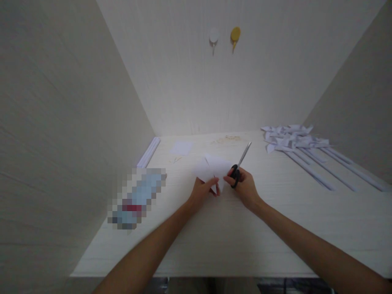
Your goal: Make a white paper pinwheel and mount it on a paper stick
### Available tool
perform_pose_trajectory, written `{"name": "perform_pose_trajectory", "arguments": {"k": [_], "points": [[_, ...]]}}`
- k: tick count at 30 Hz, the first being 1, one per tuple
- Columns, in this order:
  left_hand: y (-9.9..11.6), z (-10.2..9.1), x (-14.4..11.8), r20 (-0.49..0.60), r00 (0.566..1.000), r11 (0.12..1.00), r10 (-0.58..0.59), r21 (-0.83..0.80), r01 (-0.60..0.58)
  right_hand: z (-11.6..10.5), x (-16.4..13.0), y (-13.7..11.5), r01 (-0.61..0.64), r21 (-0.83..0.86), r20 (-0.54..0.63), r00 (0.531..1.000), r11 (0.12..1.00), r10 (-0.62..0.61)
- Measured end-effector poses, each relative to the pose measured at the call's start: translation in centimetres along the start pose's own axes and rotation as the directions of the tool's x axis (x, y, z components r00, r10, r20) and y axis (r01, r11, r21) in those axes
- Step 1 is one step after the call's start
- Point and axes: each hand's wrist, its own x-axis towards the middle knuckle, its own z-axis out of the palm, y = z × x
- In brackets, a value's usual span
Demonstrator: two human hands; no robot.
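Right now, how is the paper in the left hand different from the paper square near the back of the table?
The held paper is pinched by the left hand; the paper square lies flat, untouched. The held paper has a slit in it; the paper square shows none. Both are white.

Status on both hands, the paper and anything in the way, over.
Left hand pinching white paper, slits showing. Right hand holding black-handled scissors, blades pointing away. No obstruction seen between hands; folded-paper pieces off right.
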Motion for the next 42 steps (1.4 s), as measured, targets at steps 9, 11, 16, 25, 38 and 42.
{"name": "perform_pose_trajectory", "arguments": {"k": [9, 11, 16, 25, 38, 42], "points": [[0.1, 0.5, -0.2, -0.007, 1.000, 0.988, -0.006, 0.155, 0.007, -0.5, 0.6, 0.1, -0.029, 0.079, 0.001, 1.000, 0.996, 0.029], [0.2, 0.7, -0.3, -0.013, 1.000, 0.985, -0.021, 0.170, 0.023, -0.6, 0.8, 0.1, -0.027, 0.073, 0.010, 1.000, 0.997, 0.026], [0.6, 0.8, -0.3, -0.099, 0.995, 0.994, -0.015, 0.106, 0.025, -0.8, 0.9, 0.2, -0.031, 0.060, 0.079, 0.997, 0.998, 0.026], [0.2, 0.4, 0.0, -0.158, 0.986, 0.997, -0.054, -0.059, 0.045, -0.9, 0.5, -0.2, -0.023, -0.036, 0.274, 0.961, 0.999, 0.032], [0.6, 0.6, -0.2, -0.164, 0.986, 0.999, -0.044, 0.008, 0.046, -0.8, 0.6, -0.4, -0.034, -0.079, 0.253, 0.966, 0.996, 0.053], [0.7, 0.7, -0.2, -0.155, 0.987, 0.999, -0.039, 0.028, 0.043, -0.7, 0.5, -0.3, -0.047, -0.080, 0.237, 0.969, 0.996, 0.065]]}}
